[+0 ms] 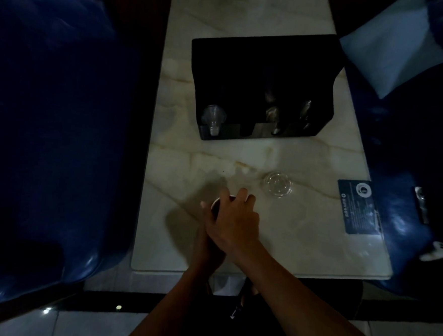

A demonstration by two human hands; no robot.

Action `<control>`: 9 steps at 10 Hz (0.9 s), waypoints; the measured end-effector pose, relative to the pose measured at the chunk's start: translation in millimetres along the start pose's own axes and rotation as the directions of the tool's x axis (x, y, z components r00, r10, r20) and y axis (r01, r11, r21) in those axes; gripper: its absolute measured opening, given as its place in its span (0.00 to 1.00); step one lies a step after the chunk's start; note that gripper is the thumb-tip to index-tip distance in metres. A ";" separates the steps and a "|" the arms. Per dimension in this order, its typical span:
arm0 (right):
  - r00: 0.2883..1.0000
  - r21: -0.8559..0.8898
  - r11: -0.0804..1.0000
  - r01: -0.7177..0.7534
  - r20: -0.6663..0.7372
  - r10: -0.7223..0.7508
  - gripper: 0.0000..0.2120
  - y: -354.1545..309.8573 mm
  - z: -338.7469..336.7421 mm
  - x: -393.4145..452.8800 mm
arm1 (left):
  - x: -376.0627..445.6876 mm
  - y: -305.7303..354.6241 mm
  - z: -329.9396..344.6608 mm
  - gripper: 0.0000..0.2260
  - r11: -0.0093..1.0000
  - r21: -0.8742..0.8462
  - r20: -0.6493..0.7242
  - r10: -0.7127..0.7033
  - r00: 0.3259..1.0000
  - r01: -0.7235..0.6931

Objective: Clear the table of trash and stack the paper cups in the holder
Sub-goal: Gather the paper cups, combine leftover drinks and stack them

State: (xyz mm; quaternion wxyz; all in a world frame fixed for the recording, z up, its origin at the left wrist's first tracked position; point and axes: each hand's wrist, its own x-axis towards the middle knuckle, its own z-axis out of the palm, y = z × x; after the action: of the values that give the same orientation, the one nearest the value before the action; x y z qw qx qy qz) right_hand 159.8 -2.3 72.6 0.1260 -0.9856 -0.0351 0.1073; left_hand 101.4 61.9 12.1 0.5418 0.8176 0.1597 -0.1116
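Observation:
A paper cup [215,203] stands near the front of the marble table [301,241]; only part of its rim shows. My right hand [235,221] lies over its top, fingers curled across the rim. My left hand [205,245] sits mostly hidden beneath the right one and wraps the cup's side. The black cup holder [263,73] stands farther back, with clear plastic cups [212,117] in its left slot and dim shapes in the right slots. A clear plastic lid [278,183] lies flat on the table, to the right of my hands.
A blue printed card [358,206] lies at the table's right edge. A dark blue seat [55,130] flanks the left side. On the right is another seat with a pale cushion [390,56]. The room is very dim.

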 end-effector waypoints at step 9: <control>0.911 0.049 0.922 0.384 -0.180 -0.370 0.31 50.8 20.1 -1.4 | 17.8 -4.3 -8.3 0.16 0.932 -0.335 0.009 -0.145 0.989 0.140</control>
State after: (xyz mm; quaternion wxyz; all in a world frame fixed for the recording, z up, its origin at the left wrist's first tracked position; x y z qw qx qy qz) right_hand 156.2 -46.6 40.9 0.1877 -0.9596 -0.2095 -0.0011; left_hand 116.3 73.6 5.4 0.6620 0.7008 0.2394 -0.1155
